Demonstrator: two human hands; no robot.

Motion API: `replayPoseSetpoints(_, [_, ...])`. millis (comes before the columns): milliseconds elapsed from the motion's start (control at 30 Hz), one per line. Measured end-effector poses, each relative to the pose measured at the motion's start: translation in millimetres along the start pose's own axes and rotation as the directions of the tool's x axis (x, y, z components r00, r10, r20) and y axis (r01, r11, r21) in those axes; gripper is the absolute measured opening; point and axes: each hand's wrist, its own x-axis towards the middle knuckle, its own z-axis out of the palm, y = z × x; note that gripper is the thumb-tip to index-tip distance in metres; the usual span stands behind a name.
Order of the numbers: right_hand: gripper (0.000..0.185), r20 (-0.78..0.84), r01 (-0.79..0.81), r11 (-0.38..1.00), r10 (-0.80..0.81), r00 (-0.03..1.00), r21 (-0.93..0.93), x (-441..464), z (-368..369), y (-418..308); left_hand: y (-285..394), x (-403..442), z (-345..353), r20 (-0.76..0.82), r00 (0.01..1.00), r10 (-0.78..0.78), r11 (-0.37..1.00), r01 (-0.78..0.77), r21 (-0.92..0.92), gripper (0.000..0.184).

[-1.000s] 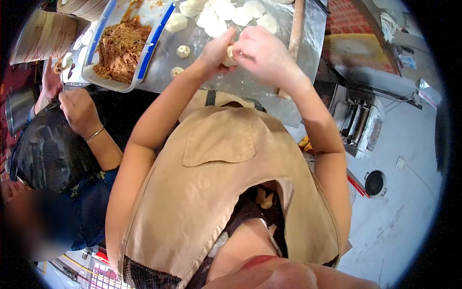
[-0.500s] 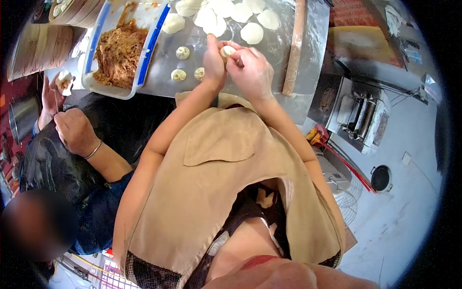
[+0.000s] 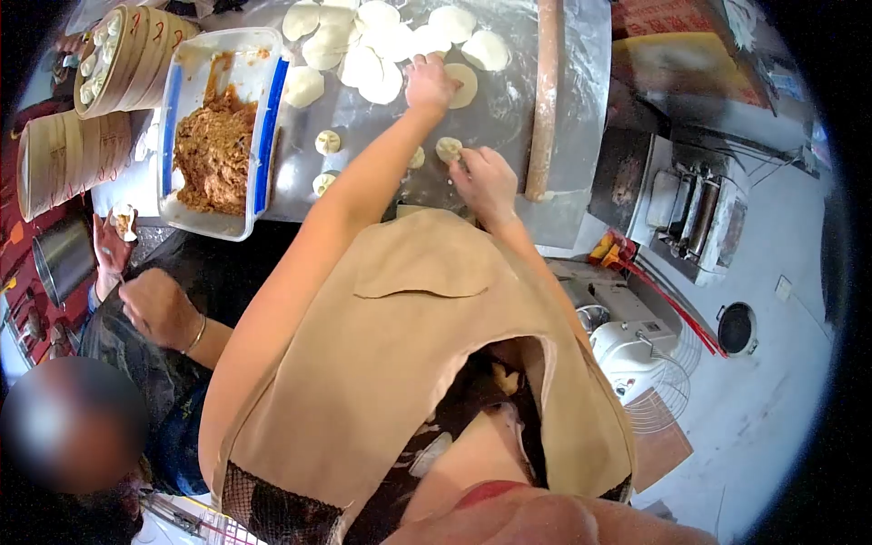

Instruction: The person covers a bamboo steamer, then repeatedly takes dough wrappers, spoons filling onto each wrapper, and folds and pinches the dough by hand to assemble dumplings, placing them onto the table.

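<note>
My left hand (image 3: 431, 84) reaches over the metal table with its fingers apart, touching the edge of a round dough wrapper (image 3: 464, 88). More flat wrappers (image 3: 380, 80) lie overlapping beyond it. My right hand (image 3: 488, 184) is low over the table nearer to me, its curled fingertips on the side of a pleated bun (image 3: 448, 149). That bun sits at the table surface. To its left, another pleated bun (image 3: 416, 158) is partly hidden by my left forearm. Two further buns, one of them the upper bun (image 3: 328, 142), rest left of that forearm.
A plastic tub (image 3: 253, 222) of brown filling stands left on the table (image 3: 381, 27). A rolling pin (image 3: 543, 109) lies along the right side. Bamboo steamers (image 3: 73, 162) are stacked at far left. Beside me, a co-worker's hand (image 3: 162, 309) works near a filled wrapper (image 3: 124, 222).
My hands were together around a pleated bun. Now they have parted: the left has moved to the wrappers, and the right has brought the bun down beside the others. The view has shifted slightly.
</note>
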Motion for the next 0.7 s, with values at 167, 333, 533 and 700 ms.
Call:
replayPoseSetpoints(167, [0.01, 0.006, -0.166, 0.976, 0.167, 0.986, 0.139, 15, -25, 8, 1, 5, 11, 0.318, 0.925, -0.206, 0.973, 0.228, -0.034, 0.042])
replayPoseSetpoints(333, [0.011, -0.02, -0.014, 0.956, 0.021, 1.0, 0.293, 63, -19, -45, -33, -27, -20, 0.037, 0.96, 0.277, 0.95, -0.267, -0.161, 0.026])
replayPoseSetpoints(533, [0.034, 0.274, 0.367, 0.861, -0.47, 0.839, 0.353, 120, 25, -157, -78, -128, -125, -0.084, 0.91, -0.405, 0.573, 0.181, -0.8, 0.021])
replayPoseSetpoints(700, [0.051, 0.644, 0.779, 0.625, -0.617, 0.453, 0.052, 124, 112, -216, -98, -198, -204, 0.363, 0.575, -0.733, -0.128, 0.408, -0.904, 0.037])
